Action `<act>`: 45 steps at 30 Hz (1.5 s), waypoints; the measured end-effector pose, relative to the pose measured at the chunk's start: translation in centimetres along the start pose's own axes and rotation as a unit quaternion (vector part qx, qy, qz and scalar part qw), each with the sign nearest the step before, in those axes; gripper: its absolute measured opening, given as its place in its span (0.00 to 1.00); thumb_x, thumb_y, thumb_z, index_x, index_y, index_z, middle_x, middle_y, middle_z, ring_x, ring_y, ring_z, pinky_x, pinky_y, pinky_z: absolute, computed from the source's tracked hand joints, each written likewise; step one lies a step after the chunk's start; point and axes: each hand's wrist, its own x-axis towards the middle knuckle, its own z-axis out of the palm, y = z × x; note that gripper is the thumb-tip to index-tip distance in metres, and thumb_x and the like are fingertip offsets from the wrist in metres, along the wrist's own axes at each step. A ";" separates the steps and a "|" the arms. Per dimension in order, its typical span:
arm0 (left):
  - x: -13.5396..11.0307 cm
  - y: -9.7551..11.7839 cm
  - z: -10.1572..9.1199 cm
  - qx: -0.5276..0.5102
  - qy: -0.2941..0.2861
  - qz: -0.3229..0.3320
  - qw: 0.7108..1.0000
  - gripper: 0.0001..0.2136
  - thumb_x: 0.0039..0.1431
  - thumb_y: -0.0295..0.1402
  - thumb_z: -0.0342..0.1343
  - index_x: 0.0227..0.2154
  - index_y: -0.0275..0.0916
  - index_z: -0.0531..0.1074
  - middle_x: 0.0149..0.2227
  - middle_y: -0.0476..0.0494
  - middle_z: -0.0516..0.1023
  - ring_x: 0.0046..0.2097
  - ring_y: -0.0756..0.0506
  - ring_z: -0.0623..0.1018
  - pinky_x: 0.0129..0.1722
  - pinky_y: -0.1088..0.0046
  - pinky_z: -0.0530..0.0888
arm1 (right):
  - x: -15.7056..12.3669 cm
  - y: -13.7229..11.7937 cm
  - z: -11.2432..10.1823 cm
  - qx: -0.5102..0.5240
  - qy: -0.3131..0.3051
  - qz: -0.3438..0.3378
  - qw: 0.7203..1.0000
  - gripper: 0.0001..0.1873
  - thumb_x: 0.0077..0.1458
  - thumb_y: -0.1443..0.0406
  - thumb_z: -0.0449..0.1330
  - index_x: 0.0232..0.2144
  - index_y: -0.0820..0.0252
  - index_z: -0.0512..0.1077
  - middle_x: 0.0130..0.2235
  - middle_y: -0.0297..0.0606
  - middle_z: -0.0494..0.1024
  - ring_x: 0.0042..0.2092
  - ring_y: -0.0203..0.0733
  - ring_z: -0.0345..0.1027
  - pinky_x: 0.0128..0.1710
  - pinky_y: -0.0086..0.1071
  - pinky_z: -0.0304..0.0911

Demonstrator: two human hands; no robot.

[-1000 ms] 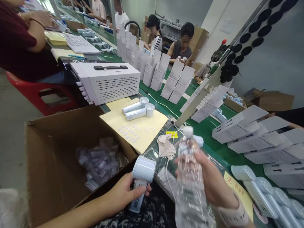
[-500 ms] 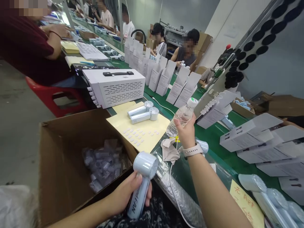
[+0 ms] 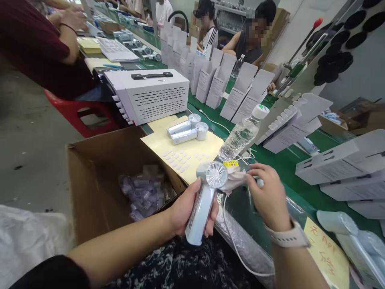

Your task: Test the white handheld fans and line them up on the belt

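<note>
My left hand [image 3: 192,210] grips the handle of a white handheld fan [image 3: 206,200], whose round grille faces up and to the right. My right hand [image 3: 267,196] is just to the right of the fan, with its fingers on a crumpled beige cloth [image 3: 236,178]. The cloth reaches across to the fan head. Beyond them, a clear plastic water bottle [image 3: 240,137] with a white cap lies tilted on the green belt, out of both hands. A pale watch strap [image 3: 287,237] circles my right wrist.
A cardboard box [image 3: 99,176] of bagged clear parts stands at my left. A yellow sheet [image 3: 188,158] carries two fans and white stickers. Bubble wrap and a white cable lie below my hands. White boxes line the belt, and co-workers sit and stand beyond it.
The water bottle has left my right hand and now lies on the belt. My right hand has moved onto the cloth, which has shifted toward the fan. The fan has tilted, its grille turning upward.
</note>
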 end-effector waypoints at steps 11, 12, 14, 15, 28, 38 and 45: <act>1.8 -2.9 3.2 0.095 0.026 -0.067 0.993 0.37 0.52 0.69 0.43 0.26 0.32 0.71 0.17 0.44 0.73 0.16 0.49 0.73 0.14 0.76 0.70 | -7.9 -5.3 -3.0 0.554 -0.069 0.223 0.799 0.08 0.59 0.59 0.61 0.29 0.54 0.72 0.23 0.29 0.69 0.23 0.33 0.61 0.25 0.29 0.61; 1.8 -2.9 3.6 0.114 0.041 -0.035 0.992 0.36 0.50 0.68 0.47 0.27 0.33 0.72 0.18 0.46 0.73 0.17 0.49 0.72 0.15 0.76 0.69 | -8.3 -5.8 -2.8 0.542 -0.080 0.227 0.805 0.08 0.58 0.58 0.63 0.30 0.54 0.74 0.24 0.30 0.69 0.24 0.33 0.61 0.26 0.28 0.61; 1.9 -2.9 4.2 0.158 0.055 0.054 0.984 0.33 0.49 0.66 0.53 0.28 0.34 0.72 0.20 0.48 0.72 0.19 0.51 0.70 0.19 0.76 0.69 | -8.6 -6.3 -2.6 0.501 -0.065 0.217 0.835 0.09 0.54 0.58 0.68 0.28 0.55 0.76 0.29 0.32 0.71 0.29 0.34 0.65 0.29 0.27 0.63; 1.9 -2.8 4.4 0.179 0.057 0.089 0.978 0.31 0.50 0.64 0.54 0.27 0.34 0.72 0.20 0.49 0.71 0.21 0.51 0.69 0.22 0.76 0.68 | -8.6 -6.3 -2.7 0.477 -0.053 0.207 0.852 0.09 0.52 0.58 0.69 0.27 0.56 0.76 0.31 0.33 0.71 0.31 0.35 0.66 0.30 0.26 0.63; 0.6 -3.1 4.9 0.336 0.043 0.147 0.929 0.32 0.61 0.60 0.44 0.44 0.33 0.73 0.38 0.39 0.78 0.38 0.43 0.75 0.39 0.68 0.72 | -9.4 -5.8 -1.6 0.593 -0.062 0.278 0.753 0.13 0.48 0.59 0.71 0.31 0.54 0.71 0.29 0.31 0.71 0.29 0.36 0.65 0.31 0.28 0.66; 0.7 -2.7 5.0 0.319 0.052 0.121 0.939 0.32 0.57 0.63 0.46 0.37 0.33 0.72 0.28 0.44 0.72 0.28 0.47 0.69 0.28 0.71 0.67 | -9.4 -5.9 -1.6 0.575 -0.049 0.283 0.766 0.13 0.48 0.59 0.71 0.29 0.55 0.70 0.30 0.32 0.73 0.29 0.35 0.66 0.29 0.26 0.65; 0.4 -2.7 4.8 0.325 0.043 0.128 0.936 0.32 0.57 0.62 0.46 0.38 0.33 0.73 0.30 0.43 0.74 0.30 0.46 0.70 0.30 0.70 0.68 | -9.3 -6.1 -1.6 0.550 -0.049 0.274 0.788 0.14 0.46 0.57 0.71 0.32 0.54 0.71 0.27 0.31 0.71 0.28 0.37 0.64 0.27 0.28 0.65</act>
